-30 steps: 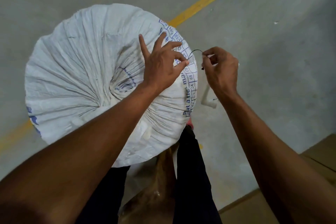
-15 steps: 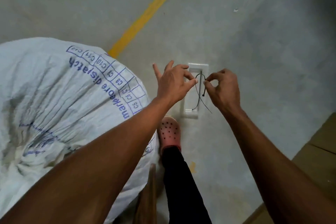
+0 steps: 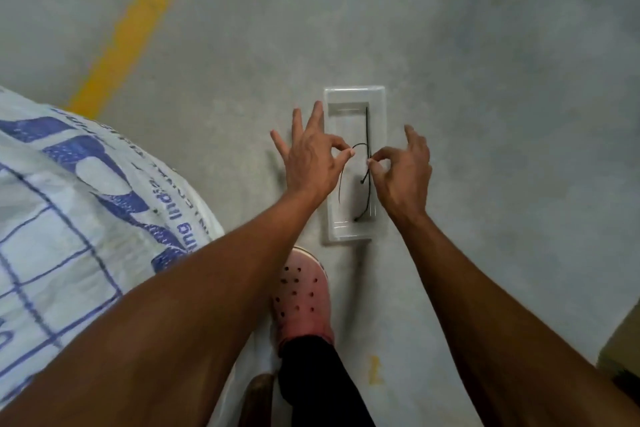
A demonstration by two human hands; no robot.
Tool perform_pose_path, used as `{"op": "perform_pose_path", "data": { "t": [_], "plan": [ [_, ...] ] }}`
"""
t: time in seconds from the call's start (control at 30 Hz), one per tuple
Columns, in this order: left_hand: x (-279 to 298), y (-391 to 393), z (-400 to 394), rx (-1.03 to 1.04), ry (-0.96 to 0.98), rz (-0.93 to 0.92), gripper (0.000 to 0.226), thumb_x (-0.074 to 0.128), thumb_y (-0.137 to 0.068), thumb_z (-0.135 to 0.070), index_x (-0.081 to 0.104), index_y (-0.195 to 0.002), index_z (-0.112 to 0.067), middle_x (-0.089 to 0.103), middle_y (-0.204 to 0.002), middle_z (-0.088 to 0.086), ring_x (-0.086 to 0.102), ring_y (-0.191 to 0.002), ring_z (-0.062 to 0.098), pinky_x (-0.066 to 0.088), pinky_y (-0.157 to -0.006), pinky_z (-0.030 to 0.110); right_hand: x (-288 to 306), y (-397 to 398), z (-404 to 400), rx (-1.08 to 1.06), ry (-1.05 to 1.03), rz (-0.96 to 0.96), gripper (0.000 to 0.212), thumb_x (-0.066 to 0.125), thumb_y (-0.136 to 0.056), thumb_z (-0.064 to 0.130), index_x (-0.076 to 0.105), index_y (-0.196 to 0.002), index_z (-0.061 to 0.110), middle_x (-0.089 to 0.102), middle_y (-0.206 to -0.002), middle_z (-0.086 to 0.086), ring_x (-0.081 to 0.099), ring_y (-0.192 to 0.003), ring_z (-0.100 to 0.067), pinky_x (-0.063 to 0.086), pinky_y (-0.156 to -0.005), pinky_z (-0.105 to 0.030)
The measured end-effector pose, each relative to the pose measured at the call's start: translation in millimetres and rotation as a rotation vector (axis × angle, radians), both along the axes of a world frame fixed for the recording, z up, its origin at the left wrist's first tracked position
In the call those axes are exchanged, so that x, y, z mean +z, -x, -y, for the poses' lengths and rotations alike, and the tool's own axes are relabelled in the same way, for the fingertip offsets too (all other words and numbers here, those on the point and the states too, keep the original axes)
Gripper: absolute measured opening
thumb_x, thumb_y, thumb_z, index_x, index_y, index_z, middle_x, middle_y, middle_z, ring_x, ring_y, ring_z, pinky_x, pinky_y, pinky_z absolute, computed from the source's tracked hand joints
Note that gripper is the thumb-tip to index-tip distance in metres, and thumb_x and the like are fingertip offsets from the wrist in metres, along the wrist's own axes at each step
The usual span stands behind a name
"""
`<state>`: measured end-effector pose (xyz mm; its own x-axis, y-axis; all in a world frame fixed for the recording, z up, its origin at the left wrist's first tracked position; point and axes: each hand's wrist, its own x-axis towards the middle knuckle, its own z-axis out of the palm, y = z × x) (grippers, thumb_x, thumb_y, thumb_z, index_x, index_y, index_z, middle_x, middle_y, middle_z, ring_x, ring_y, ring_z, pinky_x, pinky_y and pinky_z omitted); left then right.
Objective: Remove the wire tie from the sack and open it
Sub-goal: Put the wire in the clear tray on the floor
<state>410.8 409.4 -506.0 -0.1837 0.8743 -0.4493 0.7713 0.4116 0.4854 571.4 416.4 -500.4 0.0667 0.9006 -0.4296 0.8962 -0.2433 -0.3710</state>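
At the left edge the sack (image 3: 79, 218) bulges into view, white woven plastic with blue print; it looks full and heavy, its cloth soft and creased, and its mouth is out of sight, so whether it is open cannot be told. Best taken by the gathered cloth at the neck, I judge. Right of it the left hand (image 3: 311, 159) pinches one end of the wire tie (image 3: 360, 149) between thumb and forefinger, the other fingers spread wide. The tie is a thin black strand, light and springy, easy to let slip, so holding it near the ends suits it. The right hand (image 3: 401, 170) pinches its other end, one finger raised. Both hover over a clear tray (image 3: 379, 97) on the concrete floor (image 3: 485, 80), where another black tie (image 3: 367, 125) already lies. A pink clog (image 3: 301, 302) stands just below the tray; nothing blocks the drop.
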Motion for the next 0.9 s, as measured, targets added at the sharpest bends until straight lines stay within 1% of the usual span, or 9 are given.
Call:
{"op": "perform_pose_path", "data": {
  "t": [0.2, 0.3, 0.37, 0.47, 0.57, 0.63, 0.7, 0.8, 0.9],
  "plan": [
    [-30, -2, 7, -0.098, 0.006, -0.153, 0.019, 0.073, -0.096, -0.046, 0.081, -0.109, -0.033, 0.023, -0.177, 0.002, 0.013, -0.164, 0.035, 0.009, -0.128, 0.068, -34, -2, 10, 0.232, -0.002, 0.227, 0.013, 0.072, -0.098, 0.025, 0.08, -0.103, 0.017, 0.029, -0.171, -0.014, 0.018, -0.159, -0.039, 0.02, -0.125, -0.06],
    [-41, -2, 6, -0.094, -0.039, -0.143, 0.018, 0.078, -0.094, -0.04, 0.081, -0.109, -0.031, 0.029, -0.175, 0.004, 0.019, -0.163, 0.034, 0.013, -0.128, 0.065, -42, 0, 10, 0.303, -0.013, 0.287, 0.015, 0.067, -0.1, 0.025, 0.08, -0.1, 0.016, 0.03, -0.171, -0.014, 0.017, -0.159, -0.041, 0.018, -0.124, -0.063],
    [-45, -2, 7, -0.068, -0.079, -0.107, 0.022, 0.082, -0.091, -0.036, 0.08, -0.112, -0.031, 0.034, -0.173, 0.006, 0.025, -0.161, 0.033, 0.016, -0.127, 0.063, -46, 0, 10, 0.308, -0.01, 0.298, 0.014, 0.068, -0.099, 0.025, 0.079, -0.1, 0.016, 0.03, -0.17, -0.014, 0.017, -0.159, -0.041, 0.018, -0.124, -0.063],
    [-43, -1, 10, -0.032, -0.109, -0.051, 0.035, 0.084, -0.088, -0.035, 0.075, -0.122, -0.033, 0.037, -0.171, 0.007, 0.031, -0.159, 0.032, 0.02, -0.127, 0.062, -50, -3, 13, 0.274, -0.03, 0.241, 0.012, 0.072, -0.098, 0.025, 0.078, -0.103, 0.016, 0.031, -0.169, -0.015, 0.02, -0.159, -0.042, 0.023, -0.122, -0.063],
    [-32, 3, 14, -0.018, -0.134, -0.027, 0.054, 0.08, -0.092, -0.037, 0.062, -0.143, -0.036, 0.038, -0.17, 0.009, 0.038, -0.155, 0.03, 0.03, -0.124, 0.06, -47, -11, 21, 0.194, -0.069, 0.065, 0.014, 0.072, -0.098, 0.025, 0.075, -0.109, 0.017, 0.032, -0.168, -0.017, 0.026, -0.156, -0.041, 0.034, -0.118, -0.059],
    [-22, 8, 16, -0.004, -0.135, -0.023, 0.065, 0.075, -0.096, -0.037, 0.048, -0.155, -0.037, 0.039, -0.169, 0.008, 0.048, -0.149, 0.031, 0.043, -0.116, 0.057, -37, -15, 27, 0.148, -0.032, -0.051, 0.023, 0.067, -0.102, 0.031, 0.073, -0.121, 0.019, 0.029, -0.17, -0.014, 0.028, -0.156, -0.036, 0.036, -0.118, -0.053],
    [-11, 14, 17, -0.002, -0.127, -0.016, 0.071, 0.072, -0.098, -0.039, 0.039, -0.16, -0.038, 0.039, -0.168, 0.008, 0.053, -0.144, 0.032, 0.053, -0.108, 0.056, -23, -19, 29, 0.125, 0.008, -0.112, 0.032, 0.061, -0.104, 0.037, 0.068, -0.131, 0.023, 0.025, -0.172, -0.011, 0.029, -0.155, -0.032, 0.038, -0.117, -0.048],
    [15, 24, 16, -0.058, -0.042, -0.015, 0.077, 0.067, -0.1, -0.044, 0.028, -0.165, -0.034, 0.038, -0.168, 0.008, 0.05, -0.145, 0.034, 0.053, -0.106, 0.058, 3, -20, 27, 0.154, 0.093, -0.121, 0.045, 0.056, -0.106, 0.042, 0.053, -0.148, 0.026, 0.02, -0.173, -0.01, 0.029, -0.154, -0.033, 0.041, -0.114, -0.051],
    [47, 33, 9, -0.157, 0.108, 0.01, 0.092, 0.069, -0.098, -0.048, 0.013, -0.169, -0.031, 0.033, -0.171, 0.01, 0.044, -0.149, 0.038, 0.047, -0.11, 0.062, 35, -13, 18, 0.207, 0.189, -0.088, 0.063, 0.055, -0.105, 0.047, 0.033, -0.16, 0.027, 0.013, -0.175, -0.012, 0.023, -0.157, -0.036, 0.038, -0.117, -0.057]
  ]
}}
